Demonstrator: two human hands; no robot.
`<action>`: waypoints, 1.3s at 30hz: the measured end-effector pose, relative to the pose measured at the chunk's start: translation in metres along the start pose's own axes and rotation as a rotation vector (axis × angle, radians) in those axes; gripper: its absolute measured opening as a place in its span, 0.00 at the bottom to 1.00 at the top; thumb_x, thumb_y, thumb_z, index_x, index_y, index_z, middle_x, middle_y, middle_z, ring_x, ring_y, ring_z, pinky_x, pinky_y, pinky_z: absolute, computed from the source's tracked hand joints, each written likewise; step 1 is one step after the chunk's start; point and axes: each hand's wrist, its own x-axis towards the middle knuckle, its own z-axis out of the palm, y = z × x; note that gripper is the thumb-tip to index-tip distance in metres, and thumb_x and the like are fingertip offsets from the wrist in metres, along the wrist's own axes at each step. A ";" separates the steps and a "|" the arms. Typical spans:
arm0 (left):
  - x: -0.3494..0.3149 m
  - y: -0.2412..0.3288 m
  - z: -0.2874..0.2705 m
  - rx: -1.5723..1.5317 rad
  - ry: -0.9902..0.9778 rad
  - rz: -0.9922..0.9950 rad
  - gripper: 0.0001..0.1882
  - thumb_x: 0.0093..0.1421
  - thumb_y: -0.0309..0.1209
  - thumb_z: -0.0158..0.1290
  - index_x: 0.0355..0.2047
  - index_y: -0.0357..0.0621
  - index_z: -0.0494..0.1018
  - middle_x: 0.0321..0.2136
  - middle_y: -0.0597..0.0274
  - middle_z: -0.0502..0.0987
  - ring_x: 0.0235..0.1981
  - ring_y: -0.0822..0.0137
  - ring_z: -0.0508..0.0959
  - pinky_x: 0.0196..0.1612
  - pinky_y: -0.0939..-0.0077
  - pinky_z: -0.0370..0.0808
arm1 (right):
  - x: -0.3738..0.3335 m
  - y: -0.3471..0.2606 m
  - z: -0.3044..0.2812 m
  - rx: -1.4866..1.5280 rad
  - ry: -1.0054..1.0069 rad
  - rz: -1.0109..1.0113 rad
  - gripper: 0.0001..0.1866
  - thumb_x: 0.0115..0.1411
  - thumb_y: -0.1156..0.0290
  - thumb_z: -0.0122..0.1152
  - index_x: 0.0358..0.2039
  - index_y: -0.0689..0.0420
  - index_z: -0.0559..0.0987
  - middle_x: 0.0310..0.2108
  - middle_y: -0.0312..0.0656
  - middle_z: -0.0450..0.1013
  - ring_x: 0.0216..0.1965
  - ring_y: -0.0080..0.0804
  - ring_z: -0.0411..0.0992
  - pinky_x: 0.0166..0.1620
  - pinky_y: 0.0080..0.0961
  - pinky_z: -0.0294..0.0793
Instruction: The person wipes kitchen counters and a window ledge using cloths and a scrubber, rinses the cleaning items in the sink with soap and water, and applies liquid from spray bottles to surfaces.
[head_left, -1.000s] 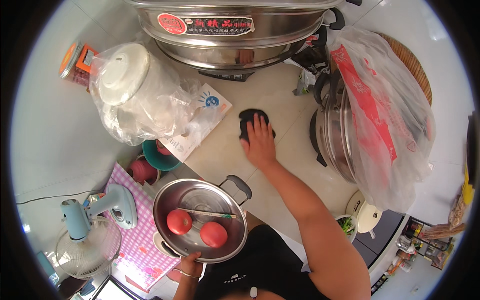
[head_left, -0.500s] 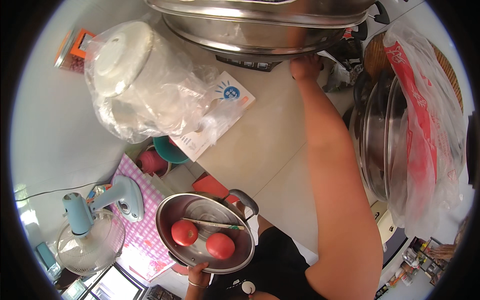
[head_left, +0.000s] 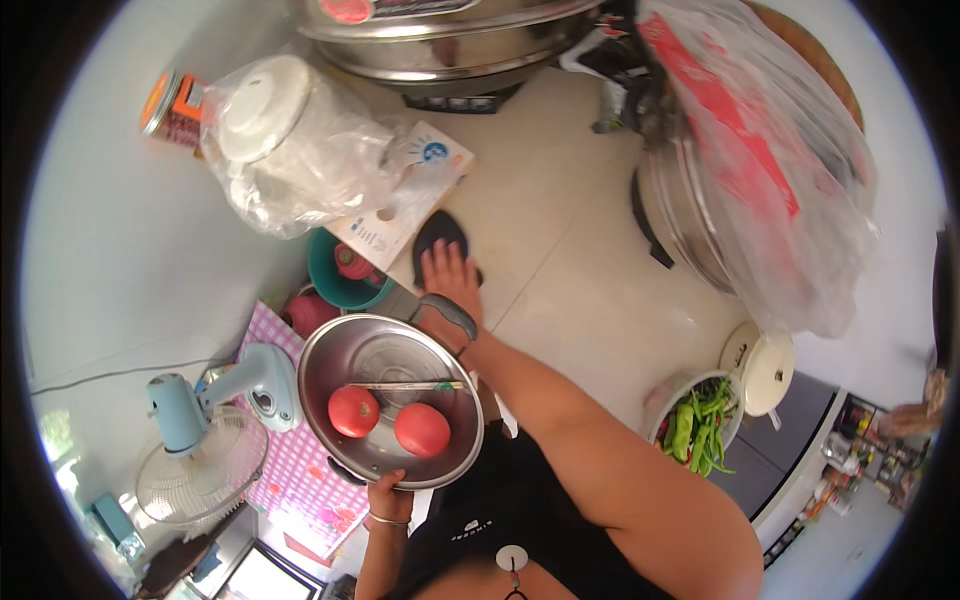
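Observation:
My left hand (head_left: 388, 497) grips the near rim of a round steel pot (head_left: 470, 440), tilted so its inside shows. In it are two red tomatoes (head_left: 354, 411) (head_left: 422, 430) and a thin pale stick with a green end (head_left: 405, 386). Beyond the pot, my right hand (head_left: 452, 278) presses a flat black oval pad (head_left: 432, 232) on the pale tabletop, its fingers laid over it. Whether the pad is cloth or sponge I cannot tell. The pot's black far handle (head_left: 449, 315) overlaps my right wrist.
A plastic-wrapped white appliance (head_left: 300, 160) and a white box (head_left: 385, 235) stand at the left. Large steel pots (head_left: 450, 60) fill the far edge. Bagged steel pans (head_left: 690, 200) are at the right, above a bowl of green peppers (head_left: 700, 425). A fan (head_left: 190, 440) is lower left.
My right hand has come from the far edge back toward me and left, with the black pad under it. The pot has shifted slightly up and left in view; my left hand still grips it.

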 end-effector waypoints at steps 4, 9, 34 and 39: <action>0.005 0.011 0.018 0.035 -0.048 -0.014 0.32 0.44 0.15 0.46 0.53 0.38 0.59 0.47 0.56 0.68 0.50 0.56 0.69 0.54 0.58 0.68 | -0.051 0.019 -0.024 0.103 -0.079 -0.037 0.31 0.57 0.59 0.50 0.60 0.54 0.60 0.65 0.45 0.47 0.65 0.42 0.45 0.64 0.42 0.42; 0.033 0.003 0.051 0.127 -0.127 -0.007 0.22 0.47 0.17 0.46 0.46 0.33 0.65 0.37 0.51 0.74 0.41 0.55 0.76 0.47 0.58 0.74 | -0.125 0.082 -0.073 0.001 -0.123 0.119 0.32 0.57 0.56 0.51 0.61 0.53 0.59 0.65 0.44 0.47 0.65 0.41 0.45 0.64 0.42 0.42; 0.174 -0.067 0.218 0.117 -0.260 -0.143 0.09 0.50 0.20 0.49 0.33 0.38 0.68 0.30 0.55 0.75 0.27 0.58 0.77 0.25 0.68 0.76 | -0.170 0.222 -0.103 -0.236 0.516 1.346 0.31 0.62 0.58 0.44 0.61 0.59 0.55 0.65 0.49 0.45 0.65 0.46 0.44 0.64 0.43 0.41; 0.174 -0.063 0.217 0.146 -0.279 -0.173 0.08 0.54 0.23 0.51 0.35 0.39 0.68 0.31 0.54 0.76 0.29 0.58 0.78 0.26 0.69 0.76 | -0.209 0.166 -0.087 -0.264 0.398 1.161 0.31 0.60 0.60 0.46 0.61 0.60 0.56 0.64 0.49 0.47 0.65 0.47 0.44 0.64 0.45 0.42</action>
